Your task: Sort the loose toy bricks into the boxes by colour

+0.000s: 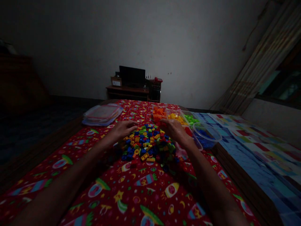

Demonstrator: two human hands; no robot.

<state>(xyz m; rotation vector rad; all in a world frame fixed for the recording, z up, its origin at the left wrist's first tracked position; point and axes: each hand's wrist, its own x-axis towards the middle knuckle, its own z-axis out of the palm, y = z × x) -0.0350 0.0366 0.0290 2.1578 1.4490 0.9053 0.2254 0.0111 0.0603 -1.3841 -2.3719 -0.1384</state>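
A pile of small toy building bricks (147, 142) in blue, yellow, red, green and orange lies on a red patterned cloth (122, 191). My left hand (124, 128) is at the pile's left side, its thumb and fingers apart, with nothing visible between them. My right hand (174, 128) is over the pile's right side, close to the clear boxes. Its back faces me and its fingertips point left; whether they hold a brick is hidden. Orange bricks (159, 112), yellow bricks (177, 118) and green bricks (191, 119) sit sorted by colour beyond it.
A round clear tub (217, 138) with blue bricks stands at the right. Stacked plastic lids (102, 113) lie at the left. Behind are a low desk (128, 90) and a dark monitor (132, 76). A blue checked sheet (240, 150) covers the surface on the right.
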